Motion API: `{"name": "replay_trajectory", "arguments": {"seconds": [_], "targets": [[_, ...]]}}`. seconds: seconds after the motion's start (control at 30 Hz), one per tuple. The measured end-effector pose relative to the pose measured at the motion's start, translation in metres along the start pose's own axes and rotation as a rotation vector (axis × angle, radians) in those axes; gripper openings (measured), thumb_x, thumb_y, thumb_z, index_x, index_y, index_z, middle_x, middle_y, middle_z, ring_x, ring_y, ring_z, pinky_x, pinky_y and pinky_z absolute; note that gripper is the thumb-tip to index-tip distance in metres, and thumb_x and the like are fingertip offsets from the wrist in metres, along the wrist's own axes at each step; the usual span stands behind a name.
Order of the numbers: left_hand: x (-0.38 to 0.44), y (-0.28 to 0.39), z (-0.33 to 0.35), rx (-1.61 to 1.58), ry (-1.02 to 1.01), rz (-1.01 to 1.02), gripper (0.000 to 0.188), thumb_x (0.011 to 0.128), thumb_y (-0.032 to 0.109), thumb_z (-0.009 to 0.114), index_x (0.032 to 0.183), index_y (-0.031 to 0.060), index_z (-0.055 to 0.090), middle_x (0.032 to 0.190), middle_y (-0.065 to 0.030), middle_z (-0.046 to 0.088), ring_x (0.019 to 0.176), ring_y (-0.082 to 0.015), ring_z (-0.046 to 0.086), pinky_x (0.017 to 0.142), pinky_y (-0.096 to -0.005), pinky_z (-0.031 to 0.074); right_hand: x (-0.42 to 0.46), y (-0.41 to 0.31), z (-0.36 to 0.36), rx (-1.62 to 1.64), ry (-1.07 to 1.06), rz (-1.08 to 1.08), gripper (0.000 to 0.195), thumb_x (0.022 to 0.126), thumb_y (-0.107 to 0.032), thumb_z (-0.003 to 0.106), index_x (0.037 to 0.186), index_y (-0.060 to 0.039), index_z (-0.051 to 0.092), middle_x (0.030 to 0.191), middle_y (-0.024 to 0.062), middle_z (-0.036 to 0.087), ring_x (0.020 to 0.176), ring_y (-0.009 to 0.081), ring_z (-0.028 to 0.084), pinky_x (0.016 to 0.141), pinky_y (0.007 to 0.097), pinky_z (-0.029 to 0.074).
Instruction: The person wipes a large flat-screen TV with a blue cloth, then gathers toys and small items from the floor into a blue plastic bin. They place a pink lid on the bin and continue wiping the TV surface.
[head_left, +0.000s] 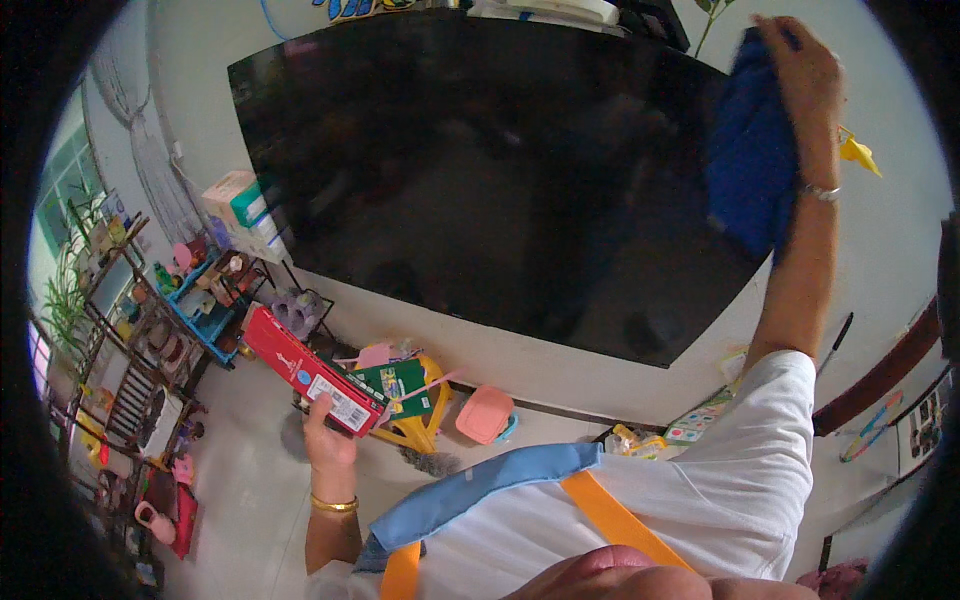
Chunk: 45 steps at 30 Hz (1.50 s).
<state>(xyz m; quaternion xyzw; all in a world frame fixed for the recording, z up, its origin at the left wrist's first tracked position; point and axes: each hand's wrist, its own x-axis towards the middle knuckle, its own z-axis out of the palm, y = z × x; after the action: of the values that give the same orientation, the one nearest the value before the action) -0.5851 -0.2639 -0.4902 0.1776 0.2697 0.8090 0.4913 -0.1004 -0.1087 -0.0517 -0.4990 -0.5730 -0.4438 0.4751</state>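
Observation:
A large black flat television screen (480, 180) fills the wall before me. My right hand (806, 75) is raised at its upper right corner, fingers closed on a dark blue cloth (754, 150) that hangs down over the right edge of the screen. Lower left, my left hand (328, 435) holds a red cardboard box (300, 364) by its lower end, thumb on the face near a printed label. A dark green box (405, 386) with printing shows just behind the red box; whether the hand holds it too, I cannot tell.
Left stand a tiered rack (135, 352), a blue-edged shelf (202, 311) with small items and a carton (232, 195). Near the wall's foot lie a yellow plastic item (427, 431) and a pink container (484, 414). A yellow object (860, 154) hangs right of my right wrist.

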Motion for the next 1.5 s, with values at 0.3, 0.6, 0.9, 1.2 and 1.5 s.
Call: {"name": "replay_trajectory", "arguments": {"seconds": [0.3,0.6,0.9,1.2,1.5], "targets": [[0.007,0.011,0.017,-0.040,-0.210,-0.136,0.058,0.081,0.019,0.066,0.133,0.0024,0.044,0.121,-0.0164,0.059,0.113,-0.0356,0.058,0.096,-0.0497,0.049,0.053,0.059,0.006,-0.008,-0.211,-0.182,0.029,0.085,-0.037,0.062,0.095,-0.0121,0.072,0.088,0.0107,0.071,0.081,0.0309,0.068,0.074,0.0375,0.053],[0.011,-0.001,0.090,-0.050,-0.570,-0.175,0.073,0.073,0.034,0.076,0.133,0.0075,0.043,0.115,-0.0114,0.061,0.120,-0.0297,0.054,0.101,-0.0488,0.047,-0.134,-0.057,0.011,0.590,-0.601,0.011,0.019,0.084,-0.021,0.069,0.093,-0.0044,0.071,0.088,0.0141,0.070,0.077,0.0229,0.068,0.072,0.0346,0.054],[0.017,-0.100,0.189,-0.382,-0.654,-0.420,0.067,0.072,0.028,0.076,0.130,0.0096,0.048,0.115,-0.0098,0.062,0.101,-0.0246,0.065,0.090,-0.0418,0.056,-0.231,-0.180,0.042,1.225,-0.581,-0.085,0.027,0.090,-0.026,0.065,0.102,-0.0014,0.065,0.095,0.0155,0.064,0.091,0.0280,0.062,0.077,0.0371,0.051],[0.029,-0.082,0.125,-0.278,-0.332,-0.185,0.044,0.080,0.042,0.067,0.110,0.0103,0.061,0.096,-0.0052,0.070,0.079,-0.0224,0.069,0.069,-0.0389,0.060,-0.095,-0.022,0.011,0.223,-0.117,-0.105,0.038,0.083,-0.027,0.072,0.116,-0.0117,0.063,0.108,0.0139,0.065,0.099,0.0292,0.062,0.087,0.0380,0.049],[0.033,-0.044,0.093,-0.115,-0.274,-0.023,0.064,0.072,0.028,0.075,0.128,0.0090,0.051,0.116,-0.0052,0.063,0.100,-0.0216,0.063,0.085,-0.0376,0.055,0.028,0.196,0.071,-0.469,-0.419,0.355,0.051,0.083,-0.052,0.061,0.112,-0.0106,0.066,0.102,0.0154,0.068,0.097,0.0277,0.066,0.082,0.0410,0.052]]}}
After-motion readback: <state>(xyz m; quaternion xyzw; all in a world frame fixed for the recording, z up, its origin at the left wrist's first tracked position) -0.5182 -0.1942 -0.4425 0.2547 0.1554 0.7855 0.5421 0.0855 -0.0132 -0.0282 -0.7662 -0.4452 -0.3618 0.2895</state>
